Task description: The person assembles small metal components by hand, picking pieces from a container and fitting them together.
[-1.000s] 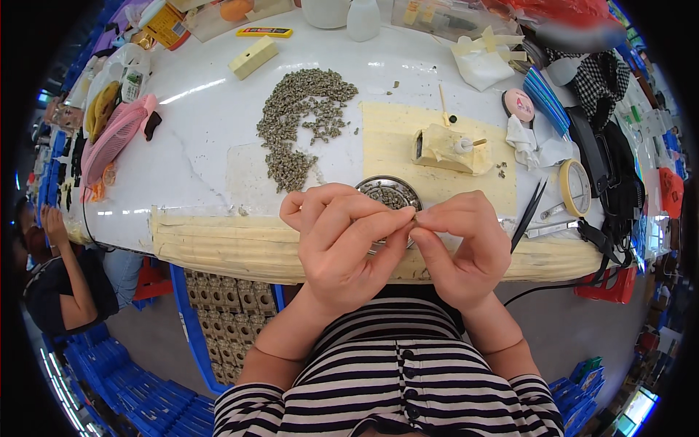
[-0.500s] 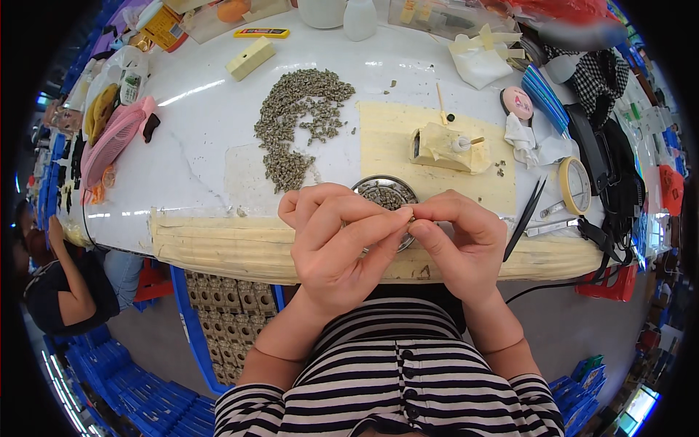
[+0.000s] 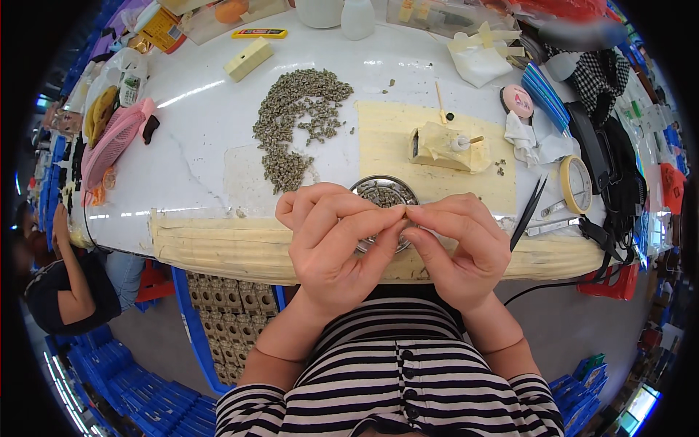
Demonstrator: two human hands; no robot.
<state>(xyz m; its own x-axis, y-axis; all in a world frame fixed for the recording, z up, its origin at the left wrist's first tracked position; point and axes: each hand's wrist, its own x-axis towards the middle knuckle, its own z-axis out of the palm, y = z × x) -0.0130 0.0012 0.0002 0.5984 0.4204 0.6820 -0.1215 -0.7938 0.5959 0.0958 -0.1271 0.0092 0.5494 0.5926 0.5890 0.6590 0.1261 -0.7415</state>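
My left hand [image 3: 337, 240] is closed in a pinch, its index finger and thumb together on something too small to make out. Fingertip to fingertip with it, my right hand [image 3: 464, 244] is curled in a pinch as well; whatever its fingers hold is hidden. Both hands are over the near edge of a round metal dish [image 3: 362, 182], partly covering it. Small grey-brown metal parts [image 3: 388, 193] fill the dish. Farther off, to the left of the dish, a curved heap of the same-looking small parts [image 3: 291, 109] spreads over the white table [image 3: 193, 142].
Behind the dish stands a tape-wrapped block [image 3: 444, 148] on a yellowish sheet [image 3: 382, 131]. Black tweezers [image 3: 529, 213], a tape roll [image 3: 575, 186] and a black bag [image 3: 619, 167] lie at right. A pink basket [image 3: 116, 149] is at left. Below the padded edge [image 3: 226, 242] sits a blue crate [image 3: 196, 320] of metal blocks.
My right hand has shifted slightly, its thumb a little farther from the index fingertip. My left hand stays almost in place.
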